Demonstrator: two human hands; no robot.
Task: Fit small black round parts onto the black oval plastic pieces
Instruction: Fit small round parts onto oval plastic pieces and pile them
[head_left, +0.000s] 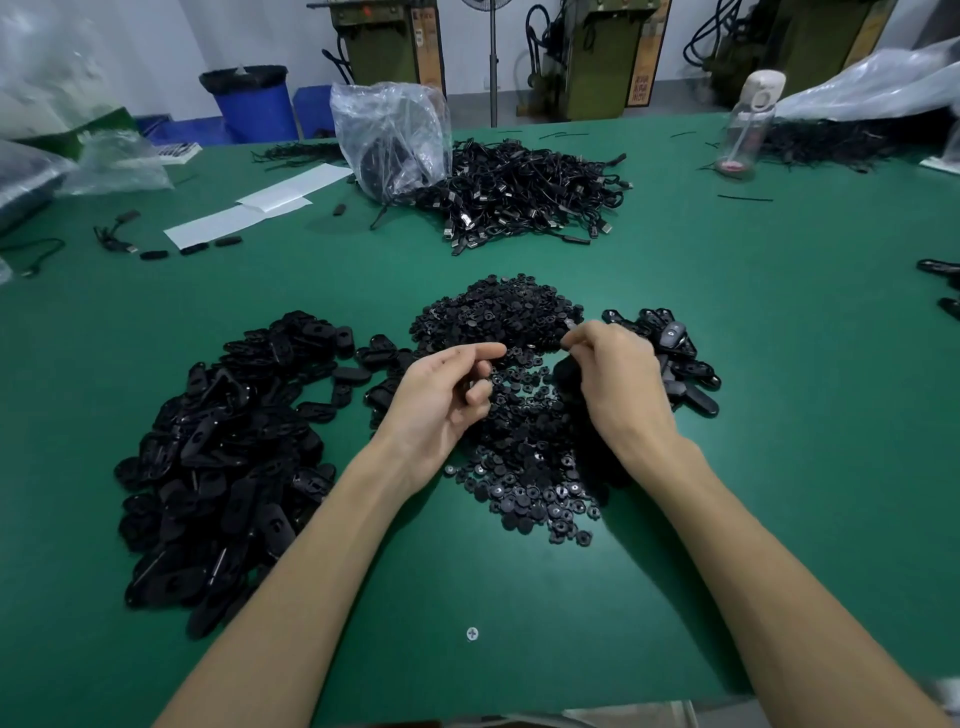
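At the middle of the table (779, 441), the left hand (441, 402) is hovering loosely curled, empty, over the round parts (524, 452); the right hand (615, 379) is pinching a small part (571, 325).

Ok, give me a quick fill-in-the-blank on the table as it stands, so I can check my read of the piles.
1. The table top is ___.
2. The big pile of oval pieces lies on the ___ side of the small round parts.
3. The left hand and right hand are over the ___ pile of the three.
4. The heap beside the clear plastic bag is made of black ___.

Missing words: green; left; middle; cables.
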